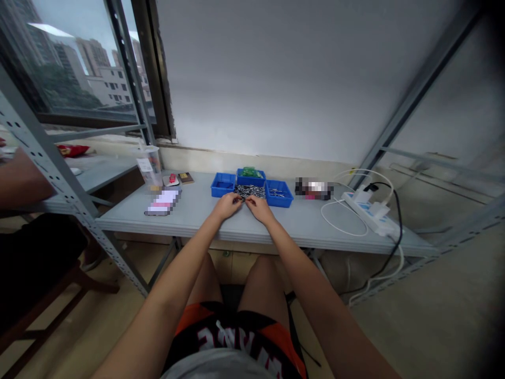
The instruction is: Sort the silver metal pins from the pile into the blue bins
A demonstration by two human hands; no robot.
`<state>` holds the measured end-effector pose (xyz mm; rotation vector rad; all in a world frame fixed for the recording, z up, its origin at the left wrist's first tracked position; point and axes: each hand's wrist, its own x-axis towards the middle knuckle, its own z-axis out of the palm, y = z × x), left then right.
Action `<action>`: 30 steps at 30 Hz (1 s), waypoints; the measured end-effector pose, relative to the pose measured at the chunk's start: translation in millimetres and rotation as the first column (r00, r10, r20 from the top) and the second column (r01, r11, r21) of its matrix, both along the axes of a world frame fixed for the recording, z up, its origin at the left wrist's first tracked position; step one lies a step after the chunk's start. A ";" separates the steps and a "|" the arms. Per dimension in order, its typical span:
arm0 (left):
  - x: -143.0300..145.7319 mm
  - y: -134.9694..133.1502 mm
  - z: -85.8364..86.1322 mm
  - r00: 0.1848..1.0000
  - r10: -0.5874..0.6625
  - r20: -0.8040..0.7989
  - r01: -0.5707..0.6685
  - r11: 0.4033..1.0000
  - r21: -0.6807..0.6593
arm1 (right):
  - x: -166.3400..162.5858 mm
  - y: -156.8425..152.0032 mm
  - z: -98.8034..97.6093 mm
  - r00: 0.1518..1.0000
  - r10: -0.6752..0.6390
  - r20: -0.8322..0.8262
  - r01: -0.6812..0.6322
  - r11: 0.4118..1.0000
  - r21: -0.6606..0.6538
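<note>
Three blue trays sit around a shiny pile [251,191] of small metal bits on the gray worktop [195,206]. One blue tray [221,192] is left of the pile. Another [240,180] is just behind it, with green things [251,171] inside. The last [281,201] is right of the pile and has a few thin bits in it. The left hand [229,206] and right hand [258,208] are at the near edge of the pile, close to each other. Their fingers are bent in, but I cannot tell if they pinch a bit. Far right of the pile lies a white power strip [369,217] with plugs.
</note>
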<state>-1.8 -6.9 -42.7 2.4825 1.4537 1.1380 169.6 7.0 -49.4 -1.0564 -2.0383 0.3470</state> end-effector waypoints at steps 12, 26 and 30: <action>0.4 -2.0 2.5 1.000 0.015 -0.004 -0.015 1.000 -0.014 | -0.3 -1.6 1.9 0.999 -0.026 -0.021 0.025 1.000 -0.019; -0.6 0.4 0.0 1.000 0.008 -0.013 -0.008 1.000 -0.025 | 0.3 0.8 0.1 1.000 -0.002 -0.010 0.002 1.000 0.003; -0.6 0.0 1.1 1.000 0.007 -0.019 -0.008 0.999 -0.031 | 0.3 1.3 -0.3 1.000 -0.009 -0.017 0.009 1.000 0.013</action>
